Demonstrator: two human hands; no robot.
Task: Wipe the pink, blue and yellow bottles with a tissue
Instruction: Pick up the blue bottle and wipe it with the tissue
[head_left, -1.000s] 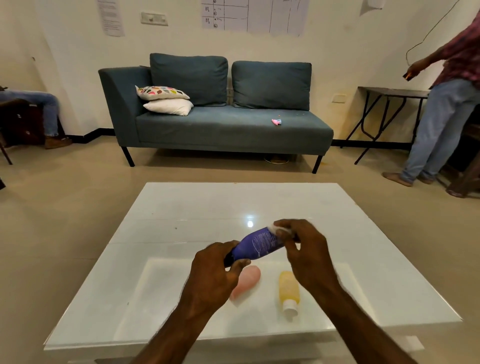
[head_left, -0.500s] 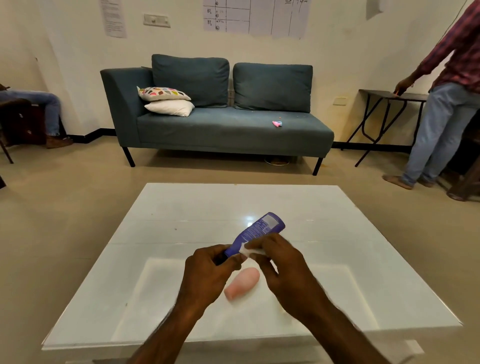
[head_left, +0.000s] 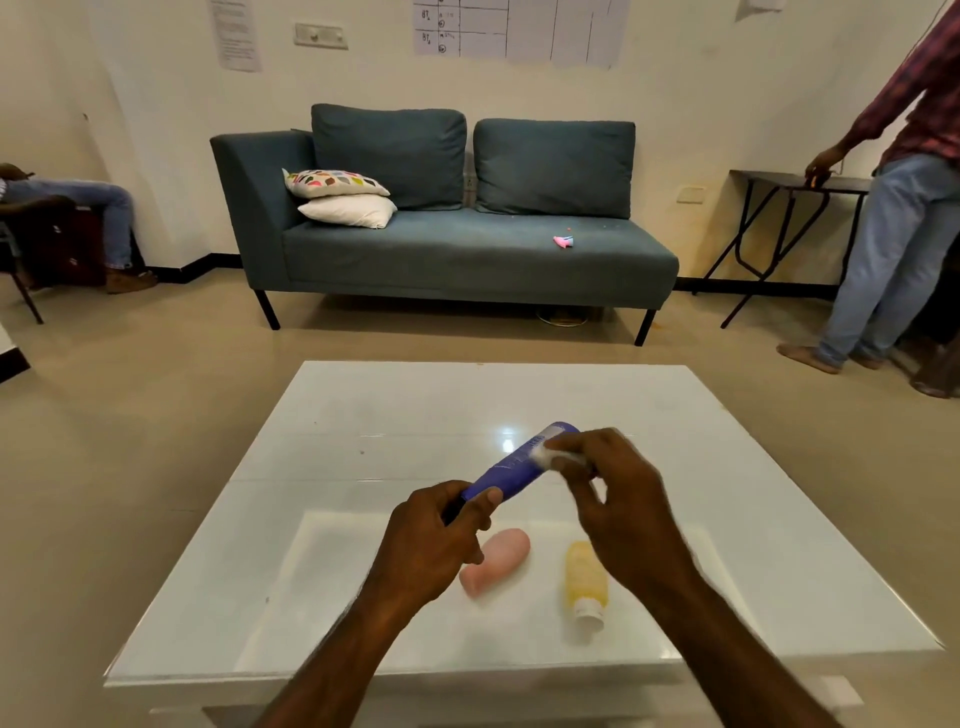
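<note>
My left hand (head_left: 434, 540) grips the lower end of the blue bottle (head_left: 514, 467), held tilted above the white table (head_left: 363, 415) with its far end pointing up and right. My right hand (head_left: 618, 499) pinches a small white tissue (head_left: 550, 454) against the bottle's upper end. The pink bottle (head_left: 498, 561) lies on the table just below my left hand. To its right lies the yellow bottle (head_left: 584, 579), its white cap pointing toward me.
A teal sofa (head_left: 467, 249) with two pillows stands beyond the table. At the right, a person (head_left: 904, 208) stands by a dark folding table (head_left: 779, 179). Someone sits at the far left (head_left: 67, 208). Beige floor surrounds the table.
My right hand has slid the tissue from the bottle's lower middle up to its far end. The yellow bottle, hidden half a second ago, shows again. The left hand keeps its grip.
</note>
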